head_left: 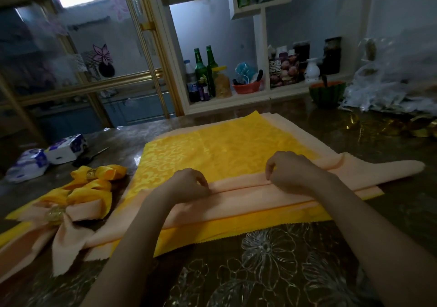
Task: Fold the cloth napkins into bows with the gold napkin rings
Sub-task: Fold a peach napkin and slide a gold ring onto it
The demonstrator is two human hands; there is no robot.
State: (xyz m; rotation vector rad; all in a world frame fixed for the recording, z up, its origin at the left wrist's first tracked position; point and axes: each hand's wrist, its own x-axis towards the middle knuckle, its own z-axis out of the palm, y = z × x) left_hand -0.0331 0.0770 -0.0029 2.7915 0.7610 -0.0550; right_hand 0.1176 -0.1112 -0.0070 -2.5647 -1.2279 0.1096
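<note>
Head cam: left hand (pixel 189 185) and right hand (pixel 292 173) both pinching pleat of peach napkin (pixel 248 196), lying across yellow napkin (pixel 212 150) on table (pixel 390 212) (finished bows (pixel 78 196) off left, rings (pixel 91 174) on).

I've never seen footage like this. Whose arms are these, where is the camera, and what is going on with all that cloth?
There is no machine here. A person wears a camera on the head, so you look down along their own arms. The left hand and right hand each pinch a fold of a peach napkin, which lies over a yellow napkin on the table. At the left lie two finished bows, a yellow bow and a peach bow, each cinched by a gold ring. Behind them sit tissue packs.
</note>
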